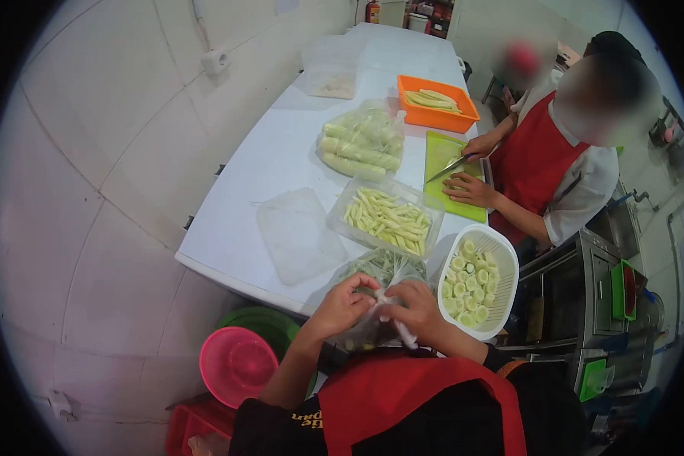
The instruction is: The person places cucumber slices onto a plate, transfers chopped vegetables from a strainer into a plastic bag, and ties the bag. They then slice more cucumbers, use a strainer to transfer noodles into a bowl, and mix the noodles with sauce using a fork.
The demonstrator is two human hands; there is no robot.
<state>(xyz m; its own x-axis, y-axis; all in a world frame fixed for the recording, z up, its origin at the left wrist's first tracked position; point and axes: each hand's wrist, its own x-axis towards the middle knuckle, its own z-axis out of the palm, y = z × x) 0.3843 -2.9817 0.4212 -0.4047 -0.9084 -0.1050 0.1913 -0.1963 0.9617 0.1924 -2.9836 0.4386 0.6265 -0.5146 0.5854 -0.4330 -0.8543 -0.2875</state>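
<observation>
Partly legible yellow lettering (308, 420) on shirt (277, 437)

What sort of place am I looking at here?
Probably a commercial food-prep kitchen: a red-aproned co-worker holds a knife over a green cutting board, and cut vegetable strips fill a clear tub on the table.

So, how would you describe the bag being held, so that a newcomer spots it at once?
Go to the near end of the long white table, then to the clear tub of pale-green sticks. Just on its near side, the clear plastic bag is bunched between the left hand and the right hand; the other bag, farther up the table, is untouched.
</observation>
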